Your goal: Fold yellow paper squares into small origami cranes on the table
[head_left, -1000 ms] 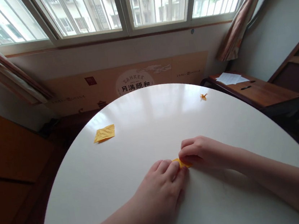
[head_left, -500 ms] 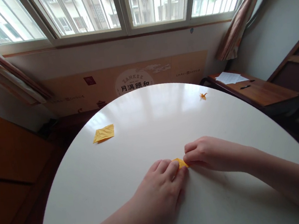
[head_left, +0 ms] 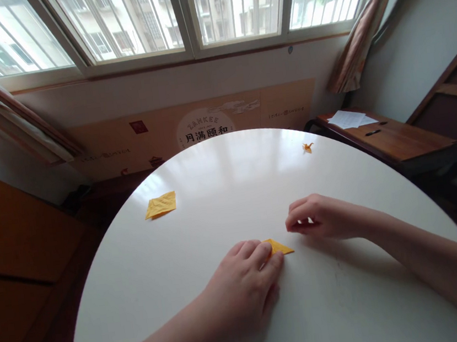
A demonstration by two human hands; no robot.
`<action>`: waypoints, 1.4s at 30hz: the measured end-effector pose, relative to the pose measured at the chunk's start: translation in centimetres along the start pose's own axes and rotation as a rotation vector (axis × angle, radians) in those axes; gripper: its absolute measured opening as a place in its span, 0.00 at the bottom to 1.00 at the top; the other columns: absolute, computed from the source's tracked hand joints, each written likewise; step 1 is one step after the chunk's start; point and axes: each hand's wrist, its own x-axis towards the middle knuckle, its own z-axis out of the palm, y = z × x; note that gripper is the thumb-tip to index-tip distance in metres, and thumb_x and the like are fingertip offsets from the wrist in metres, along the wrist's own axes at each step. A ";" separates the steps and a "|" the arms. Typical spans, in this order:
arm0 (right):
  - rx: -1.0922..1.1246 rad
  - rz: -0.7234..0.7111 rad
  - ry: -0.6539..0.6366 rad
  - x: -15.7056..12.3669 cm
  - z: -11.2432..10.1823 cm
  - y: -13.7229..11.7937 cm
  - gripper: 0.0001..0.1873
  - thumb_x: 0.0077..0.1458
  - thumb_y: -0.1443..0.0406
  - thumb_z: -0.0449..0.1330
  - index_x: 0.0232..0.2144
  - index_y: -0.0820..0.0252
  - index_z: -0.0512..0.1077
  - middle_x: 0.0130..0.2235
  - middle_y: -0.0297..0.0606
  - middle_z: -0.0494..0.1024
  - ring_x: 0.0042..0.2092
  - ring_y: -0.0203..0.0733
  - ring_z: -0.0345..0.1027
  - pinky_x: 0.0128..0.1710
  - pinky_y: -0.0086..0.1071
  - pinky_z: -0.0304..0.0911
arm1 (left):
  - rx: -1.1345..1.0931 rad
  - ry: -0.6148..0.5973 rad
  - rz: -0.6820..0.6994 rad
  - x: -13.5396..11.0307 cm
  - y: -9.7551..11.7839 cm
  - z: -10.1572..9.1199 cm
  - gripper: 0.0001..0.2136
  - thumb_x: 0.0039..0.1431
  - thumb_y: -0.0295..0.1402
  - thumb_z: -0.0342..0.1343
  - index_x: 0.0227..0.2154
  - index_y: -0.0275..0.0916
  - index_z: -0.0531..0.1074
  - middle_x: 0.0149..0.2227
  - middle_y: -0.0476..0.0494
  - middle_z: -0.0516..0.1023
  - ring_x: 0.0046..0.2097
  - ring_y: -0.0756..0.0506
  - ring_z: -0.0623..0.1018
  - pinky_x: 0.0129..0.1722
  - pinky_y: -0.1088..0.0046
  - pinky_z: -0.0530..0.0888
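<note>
My left hand (head_left: 244, 277) presses a small folded sheet of yellow origami paper (head_left: 282, 247) against the white table (head_left: 176, 288). Its fingers lie bent over the paper and hide the left part; a pointed corner sticks out on the right. Above and right of that corner is my right hand (head_left: 315, 217), apart from the paper, its fingertips together in a loose pinch with nothing visible in them. A flat, creased piece of yellow paper (head_left: 161, 205) lies at the far left of the table. Near the far right edge stands a small orange-yellow paper crane (head_left: 308, 148).
The table's rounded edge curves round in front of a wall with a printed banner (head_left: 100, 145) under barred windows. To the right, a wooden side table (head_left: 415, 134) carries white sheets of paper (head_left: 349, 118) and small dark objects. An orange-brown cabinet (head_left: 5, 220) stands at left.
My right hand has let go of the paper's right corner and moved up and slightly right. The left hand stays pressed on the paper. The view has shifted slightly.
</note>
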 end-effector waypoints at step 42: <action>0.299 0.800 0.293 3.8 -0.1 2.4 0.17 0.65 0.60 0.60 0.53 0.62 0.70 0.52 0.43 0.74 0.48 0.47 0.73 0.46 0.44 0.72 | 0.018 -0.035 0.051 2.8 0.5 -3.7 0.07 0.61 0.33 0.59 0.40 0.47 0.81 0.37 0.49 0.79 0.34 0.47 0.79 0.35 0.75 0.69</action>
